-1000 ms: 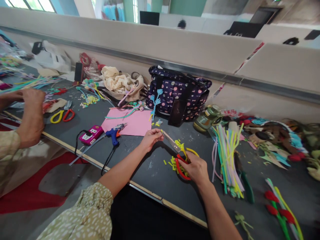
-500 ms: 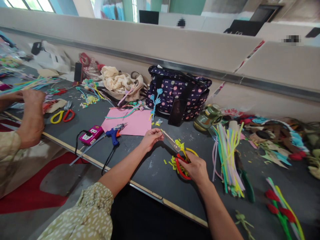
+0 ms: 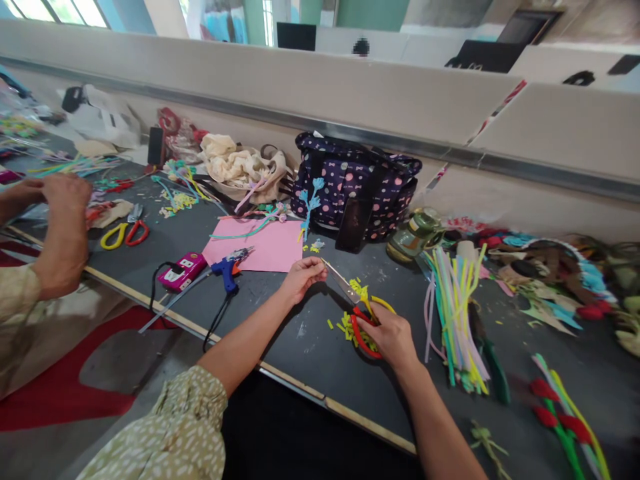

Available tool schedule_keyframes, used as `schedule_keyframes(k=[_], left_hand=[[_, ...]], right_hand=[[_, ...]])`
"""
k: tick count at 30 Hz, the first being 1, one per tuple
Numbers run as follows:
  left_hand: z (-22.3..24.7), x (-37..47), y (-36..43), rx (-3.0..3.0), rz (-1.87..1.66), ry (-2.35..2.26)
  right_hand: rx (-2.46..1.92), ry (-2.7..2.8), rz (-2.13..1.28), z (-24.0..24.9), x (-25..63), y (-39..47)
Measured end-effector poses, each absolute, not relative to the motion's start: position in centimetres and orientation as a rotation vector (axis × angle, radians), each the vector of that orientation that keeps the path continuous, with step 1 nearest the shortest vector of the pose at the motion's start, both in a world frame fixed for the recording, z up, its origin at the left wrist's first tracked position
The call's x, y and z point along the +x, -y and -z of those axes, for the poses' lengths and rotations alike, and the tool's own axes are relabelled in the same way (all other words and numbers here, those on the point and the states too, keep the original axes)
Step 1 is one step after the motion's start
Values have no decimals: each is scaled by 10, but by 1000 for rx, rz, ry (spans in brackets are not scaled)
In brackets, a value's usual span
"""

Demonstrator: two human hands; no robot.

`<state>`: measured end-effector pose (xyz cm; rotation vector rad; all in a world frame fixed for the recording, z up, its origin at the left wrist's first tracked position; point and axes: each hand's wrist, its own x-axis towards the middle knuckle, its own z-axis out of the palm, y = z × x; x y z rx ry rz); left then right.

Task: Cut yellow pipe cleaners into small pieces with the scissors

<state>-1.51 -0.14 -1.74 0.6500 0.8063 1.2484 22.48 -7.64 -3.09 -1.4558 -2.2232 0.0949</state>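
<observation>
Scissors [image 3: 357, 309] clamped in R hand [image 3: 394, 340], L hand [image 3: 303, 277] pinched shut nr blade tips [image 3: 329, 268] (can't tell on what), yellow bits [image 3: 345, 327] underneath, back from front edge of tabletop [image 3: 300, 353].

My right hand [image 3: 394, 337] grips the scissors [image 3: 357, 311], their blade tips [image 3: 327, 267] close beside my pinched left hand [image 3: 304, 277]; yellow snippets [image 3: 345, 326] litter the counter [image 3: 295, 340].

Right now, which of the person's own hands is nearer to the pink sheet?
Left. The left hand is beside the near right corner of the pink sheet; the right hand, holding scissors, is farther right.
</observation>
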Motion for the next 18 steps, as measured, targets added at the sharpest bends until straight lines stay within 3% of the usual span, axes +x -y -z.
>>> schedule_keyframes(k=[10, 18], left_hand=[[19, -17, -1, 604, -1239, -824], [21, -18, -2, 595, -1256, -802]], right_hand=[[-1715, 2164, 211, 27, 222, 77], [-1776, 2232, 165, 20, 216, 79]])
